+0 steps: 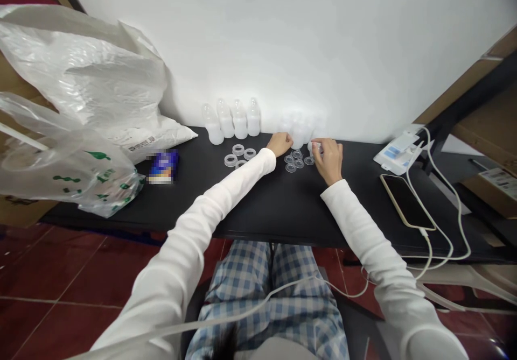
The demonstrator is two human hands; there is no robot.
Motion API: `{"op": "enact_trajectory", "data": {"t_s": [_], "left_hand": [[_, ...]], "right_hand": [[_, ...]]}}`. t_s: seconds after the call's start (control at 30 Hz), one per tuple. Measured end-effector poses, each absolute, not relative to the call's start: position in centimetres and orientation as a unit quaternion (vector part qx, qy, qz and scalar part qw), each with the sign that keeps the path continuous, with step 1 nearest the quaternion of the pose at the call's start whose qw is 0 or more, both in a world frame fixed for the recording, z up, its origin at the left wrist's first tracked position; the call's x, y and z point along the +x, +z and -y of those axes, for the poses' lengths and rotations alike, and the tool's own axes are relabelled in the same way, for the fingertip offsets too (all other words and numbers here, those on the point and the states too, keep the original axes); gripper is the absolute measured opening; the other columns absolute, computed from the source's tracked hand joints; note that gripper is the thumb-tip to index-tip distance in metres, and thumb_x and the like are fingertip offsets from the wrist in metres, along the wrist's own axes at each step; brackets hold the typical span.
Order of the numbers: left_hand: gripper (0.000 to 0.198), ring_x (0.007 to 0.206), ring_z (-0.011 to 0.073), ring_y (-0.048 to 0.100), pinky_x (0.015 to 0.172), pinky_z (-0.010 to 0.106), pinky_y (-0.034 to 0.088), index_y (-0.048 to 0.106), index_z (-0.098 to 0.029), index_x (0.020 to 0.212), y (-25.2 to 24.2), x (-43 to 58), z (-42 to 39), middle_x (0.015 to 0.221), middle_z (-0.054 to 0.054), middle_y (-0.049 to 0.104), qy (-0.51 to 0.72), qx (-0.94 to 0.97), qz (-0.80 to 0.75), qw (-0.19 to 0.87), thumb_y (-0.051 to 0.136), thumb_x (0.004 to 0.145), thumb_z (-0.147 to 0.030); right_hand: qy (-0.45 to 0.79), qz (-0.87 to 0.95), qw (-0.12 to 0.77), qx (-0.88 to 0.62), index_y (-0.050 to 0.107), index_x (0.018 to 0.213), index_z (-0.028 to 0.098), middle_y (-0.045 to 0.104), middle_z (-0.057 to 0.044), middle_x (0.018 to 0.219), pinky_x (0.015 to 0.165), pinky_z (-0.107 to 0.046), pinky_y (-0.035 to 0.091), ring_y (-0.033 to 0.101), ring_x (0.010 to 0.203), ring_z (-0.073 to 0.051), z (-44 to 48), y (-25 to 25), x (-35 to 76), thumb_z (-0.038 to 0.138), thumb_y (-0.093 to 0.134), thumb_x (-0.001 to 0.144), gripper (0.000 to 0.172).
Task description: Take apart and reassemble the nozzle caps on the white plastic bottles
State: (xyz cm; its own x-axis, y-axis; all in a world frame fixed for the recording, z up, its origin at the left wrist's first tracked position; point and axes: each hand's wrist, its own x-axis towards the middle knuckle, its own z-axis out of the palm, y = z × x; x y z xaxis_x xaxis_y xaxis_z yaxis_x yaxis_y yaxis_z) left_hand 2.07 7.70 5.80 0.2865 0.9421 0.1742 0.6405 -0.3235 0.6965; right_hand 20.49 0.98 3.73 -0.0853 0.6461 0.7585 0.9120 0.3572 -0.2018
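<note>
Pinching a clear piece (310, 146), seemingly, the right hand (329, 158) works so close it could topple those white bottles (298, 137); left hand (280, 144)'s curled, can't tell if gripping.

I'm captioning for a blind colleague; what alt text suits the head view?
A person's left hand and right hand flank small clear discs on a black table. Four bottle-shaped containers and pale rings sit to their left, a phone right.

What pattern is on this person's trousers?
Blue-and-white checks cover the trousers, best seen in the head view.
</note>
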Motion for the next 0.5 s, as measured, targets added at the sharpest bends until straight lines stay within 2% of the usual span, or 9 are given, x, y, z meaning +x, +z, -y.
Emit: {"op": "enact_trajectory", "data": {"t_s": [0.1, 0.2, 0.3, 0.4, 0.5], "left_hand": [[0.02, 0.106, 0.0186, 0.066, 0.101, 0.033, 0.049, 0.065, -0.014, 0.11, 5.2, 0.3, -5.0, 0.116, 0.012, 0.071, 0.389, 0.751, -0.455, 0.281, 0.054, 0.095, -0.022], [0.037, 0.11, 0.0175, 0.066, 0.097, 0.031, 0.051, 0.053, -0.018, 0.132, 4.1, -1.1, -2.0, 0.131, 0.013, 0.064, 0.408, 0.76, -0.355, 0.361, 0.049, 0.1, -0.036], [0.044, 0.119, 0.02, 0.064, 0.095, 0.031, 0.052, 0.046, -0.019, 0.133, 2.9, -1.6, -0.1, 0.131, 0.014, 0.063, 0.434, 0.752, -0.322, 0.378, 0.048, 0.1, -0.048], [0.042, 0.093, 0.0166, 0.069, 0.078, 0.03, 0.055, 0.04, -0.02, 0.126, 2.0, -1.6, 0.4, 0.113, 0.011, 0.067, 0.489, 0.696, -0.364, 0.378, 0.042, 0.101, -0.054], [0.038, 0.07, 0.0128, 0.064, 0.066, 0.028, 0.053, 0.038, -0.022, 0.12, 1.8, -1.3, 0.3, 0.096, 0.005, 0.066, 0.508, 0.646, -0.412, 0.395, 0.036, 0.103, -0.056]], "right_hand": [[-0.106, 0.72, 0.43, -0.534, 0.063, 0.106, 0.022, 0.069, -0.006, 0.085, 0.084, -0.042, 0.044, 0.061, 0.079, -0.023, -0.9, 3.2, 18.9, 0.05, 0.032, 0.104, 0.042], [-0.023, 0.72, 0.466, -0.513, 0.056, 0.113, 0.021, 0.067, -0.004, 0.081, 0.08, -0.042, 0.049, 0.064, 0.074, -0.022, -0.9, 2.3, 16.3, 0.053, 0.029, 0.104, 0.043], [0.05, 0.706, 0.505, -0.495, 0.05, 0.11, 0.022, 0.07, -0.009, 0.093, 0.075, -0.039, 0.052, 0.068, 0.082, -0.023, -0.8, 1.6, 13.6, 0.055, 0.028, 0.104, 0.04], [0.147, 0.69, 0.53, -0.471, 0.045, 0.11, 0.024, 0.068, -0.003, 0.078, 0.061, -0.034, 0.051, 0.065, 0.065, -0.02, -0.6, 1.7, 11.7, 0.056, 0.033, 0.103, 0.035], [0.191, 0.678, 0.547, -0.453, 0.042, 0.111, 0.025, 0.064, 0.002, 0.069, 0.054, -0.032, 0.049, 0.058, 0.051, -0.017, -0.4, 2.1, 11.0, 0.055, 0.038, 0.101, 0.032]]}}
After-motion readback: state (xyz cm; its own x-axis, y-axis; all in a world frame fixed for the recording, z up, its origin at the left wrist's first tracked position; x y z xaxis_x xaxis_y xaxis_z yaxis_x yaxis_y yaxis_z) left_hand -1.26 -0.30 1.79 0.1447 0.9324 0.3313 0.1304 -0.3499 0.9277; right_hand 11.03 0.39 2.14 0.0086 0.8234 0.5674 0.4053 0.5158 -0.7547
